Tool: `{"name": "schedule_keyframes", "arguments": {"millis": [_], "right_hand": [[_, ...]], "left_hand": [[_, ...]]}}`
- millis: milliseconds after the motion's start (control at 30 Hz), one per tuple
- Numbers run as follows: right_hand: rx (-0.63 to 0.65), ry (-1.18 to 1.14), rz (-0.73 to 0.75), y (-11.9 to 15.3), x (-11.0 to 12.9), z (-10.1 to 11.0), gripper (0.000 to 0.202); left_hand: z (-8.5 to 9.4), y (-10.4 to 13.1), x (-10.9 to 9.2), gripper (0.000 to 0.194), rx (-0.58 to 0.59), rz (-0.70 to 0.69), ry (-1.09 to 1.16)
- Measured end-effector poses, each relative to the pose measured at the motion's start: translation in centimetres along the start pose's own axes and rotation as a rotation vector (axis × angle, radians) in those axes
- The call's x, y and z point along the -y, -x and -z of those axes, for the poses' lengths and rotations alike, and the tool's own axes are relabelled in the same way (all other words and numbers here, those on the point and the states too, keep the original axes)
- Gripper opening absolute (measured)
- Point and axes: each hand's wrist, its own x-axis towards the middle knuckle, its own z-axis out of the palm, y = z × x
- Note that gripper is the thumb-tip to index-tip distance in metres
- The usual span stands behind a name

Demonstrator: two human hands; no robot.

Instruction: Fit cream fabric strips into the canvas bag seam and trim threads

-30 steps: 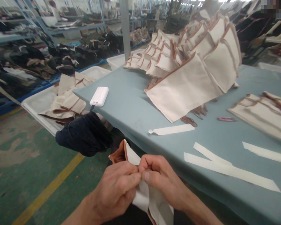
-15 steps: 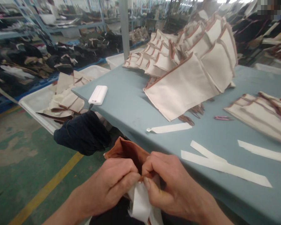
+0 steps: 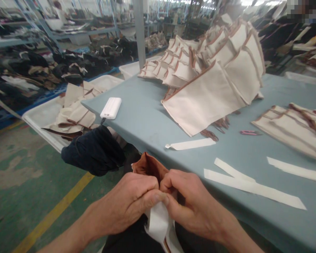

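Both hands pinch the edge of a fabric piece, rust-brown inside and cream outside, held over my lap by the table edge. My left hand point(image 3: 137, 196) is closed on it, thumb lying along the edge. Right beside it, my right hand point(image 3: 186, 198) is closed on the same edge, thumbs touching. The brown lining of the fabric piece point(image 3: 150, 165) opens beyond my knuckles. A white strip point(image 3: 159, 223) hangs below my thumbs; how it joins the fabric is hidden by my fingers.
On the blue-grey table point(image 3: 144, 116) lie stacked cream fabric pieces point(image 3: 200, 98), a white power bank point(image 3: 111, 108), pink-handled snips point(image 3: 250, 133) and several white strips point(image 3: 252, 188). A white bin point(image 3: 39, 119) of cut pieces and dark cloth point(image 3: 93, 151) are at the left.
My left hand has shifted slightly right and its thumb now meets the right thumb. The brown lining has drawn in to the right, and the white strip hangs a little differently.
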Motion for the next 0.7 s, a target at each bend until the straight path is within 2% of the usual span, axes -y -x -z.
{"name": "schedule_keyframes", "arguments": {"millis": [67,133,200,333,400,500,600,700], "right_hand": [[0.0,0.01,0.011,0.0,0.0,0.2,0.012],[-0.003,-0.003,0.017,0.0,0.0,0.4,0.012],[0.015,-0.072,-0.019,-0.1,0.0,0.8,0.014],[0.157,-0.312,-0.173,-0.6,-0.4,1.5,0.013],[0.178,-0.323,-0.18,-0.9,-0.7,1.7,0.017],[0.136,-0.173,-0.096,-1.0,-0.9,1.8,0.018],[0.121,-0.069,-0.008,-0.9,-0.9,1.5,0.019],[0.125,-0.101,0.016,-0.9,-1.4,0.6,0.022]], "left_hand": [[0.1,-0.4,-0.2,0.048,0.055,0.076,0.113],[-0.1,-0.6,0.0,0.047,0.07,0.095,0.221],[-0.5,-0.6,0.5,0.051,0.033,0.097,0.31],[-1.4,0.0,1.8,0.061,-0.04,0.138,0.456],[-1.4,0.2,2.3,0.059,-0.059,0.149,0.419],[-0.9,0.2,2.3,0.047,-0.049,0.109,0.226],[-0.2,0.2,1.5,0.035,-0.029,0.063,0.027],[-0.4,0.5,0.6,0.029,-0.08,0.018,-0.06]]}}
